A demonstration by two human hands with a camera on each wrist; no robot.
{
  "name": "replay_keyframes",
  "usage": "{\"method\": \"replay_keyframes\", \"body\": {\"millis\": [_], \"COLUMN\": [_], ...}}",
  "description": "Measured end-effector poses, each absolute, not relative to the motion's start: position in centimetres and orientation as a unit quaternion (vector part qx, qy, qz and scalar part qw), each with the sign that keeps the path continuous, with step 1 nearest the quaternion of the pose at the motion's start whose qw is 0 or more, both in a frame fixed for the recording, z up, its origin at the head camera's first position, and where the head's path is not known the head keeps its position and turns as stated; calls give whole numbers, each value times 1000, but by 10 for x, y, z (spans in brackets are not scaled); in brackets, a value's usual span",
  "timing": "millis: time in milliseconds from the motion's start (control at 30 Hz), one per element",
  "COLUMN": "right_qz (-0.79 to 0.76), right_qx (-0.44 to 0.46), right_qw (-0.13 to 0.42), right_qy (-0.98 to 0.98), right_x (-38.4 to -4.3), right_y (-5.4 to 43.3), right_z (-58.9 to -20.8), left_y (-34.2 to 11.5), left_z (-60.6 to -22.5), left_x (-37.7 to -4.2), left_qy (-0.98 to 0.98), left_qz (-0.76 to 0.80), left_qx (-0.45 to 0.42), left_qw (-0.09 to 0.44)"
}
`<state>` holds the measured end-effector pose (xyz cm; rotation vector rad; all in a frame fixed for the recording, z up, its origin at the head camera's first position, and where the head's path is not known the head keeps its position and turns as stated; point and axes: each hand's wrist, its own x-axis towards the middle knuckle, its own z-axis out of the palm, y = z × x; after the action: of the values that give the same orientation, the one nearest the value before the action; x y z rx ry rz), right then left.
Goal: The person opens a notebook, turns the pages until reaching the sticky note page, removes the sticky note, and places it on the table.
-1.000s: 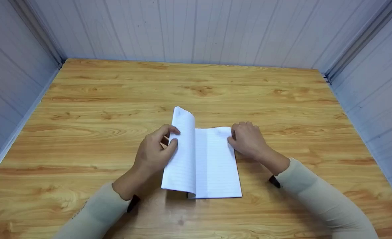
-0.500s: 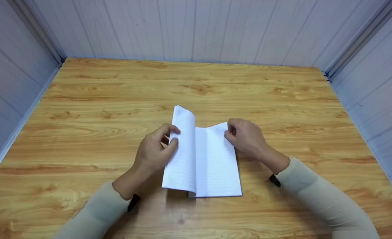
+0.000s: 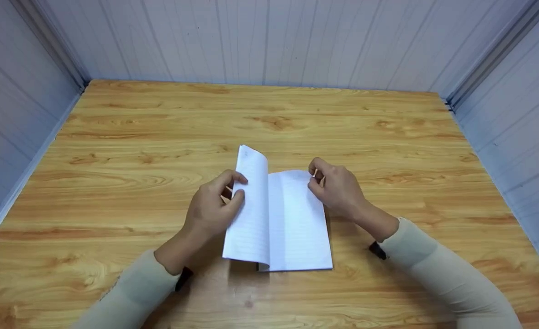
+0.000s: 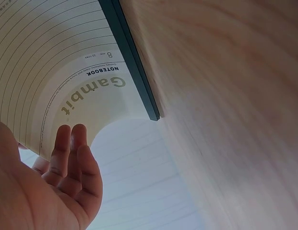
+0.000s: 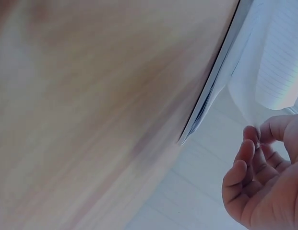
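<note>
An open lined notebook [image 3: 299, 228] lies on the table in the head view. Its left-hand leaves [image 3: 253, 214] stand raised and curve over; my left hand [image 3: 210, 210] pinches their outer edge between thumb and fingers. In the left wrist view, a page underside [image 4: 91, 84] reads "Gambit" and "NOTEBOOK", beside a dark cover edge [image 4: 132, 62]. At the top right corner of the right-hand side, my right hand [image 3: 340, 189] pinches a page between thumb and index finger. The right wrist view shows that thin page [image 5: 244, 96] lifted off the stack below.
The wood-grain table [image 3: 137, 132] spreads out around the notebook. Pale panelled walls [image 3: 269, 41] stand at its back and both sides. A small dark object [image 3: 378, 250] sits under each sleeve cuff.
My right hand has shifted slightly left and up, and the page corner has come up with it, its top edge now arching. The left hand keeps its place on the raised leaves.
</note>
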<state>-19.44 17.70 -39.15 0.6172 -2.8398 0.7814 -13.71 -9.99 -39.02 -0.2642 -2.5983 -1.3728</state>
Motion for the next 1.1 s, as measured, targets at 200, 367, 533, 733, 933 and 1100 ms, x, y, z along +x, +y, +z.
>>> {"method": "replay_keyframes", "body": {"millis": [200,367,533,733,933,1100], "right_qz": [266,293,315,345,356,322], "right_qx": [226,247,252,245,281,310], "right_qw": [82,79,44,-29,-57,-65], "right_qy": [-934,-920,-914,-906,-889,-892], "right_x": [-191,-186,-179,-171,-166,-163], "right_y": [175,174,170,166,164,162], "right_z": [-392,-391,-387,-381,-381,-381], "left_y": [-99,-99,-99,-99,-100,-100], "left_z": [-389,-390,-390,-390,-390,-389], "left_x": [-137,-137,-137,-138,-138,-138], "left_qy": [-878,-878,-878,-883,-884,-884], "left_qz": [-460,-460,-460,-449,-447,-447], "left_qx": [-90,-91,-91,-92,-94,-95], "left_qw": [96,94,96,102,103,101]}}
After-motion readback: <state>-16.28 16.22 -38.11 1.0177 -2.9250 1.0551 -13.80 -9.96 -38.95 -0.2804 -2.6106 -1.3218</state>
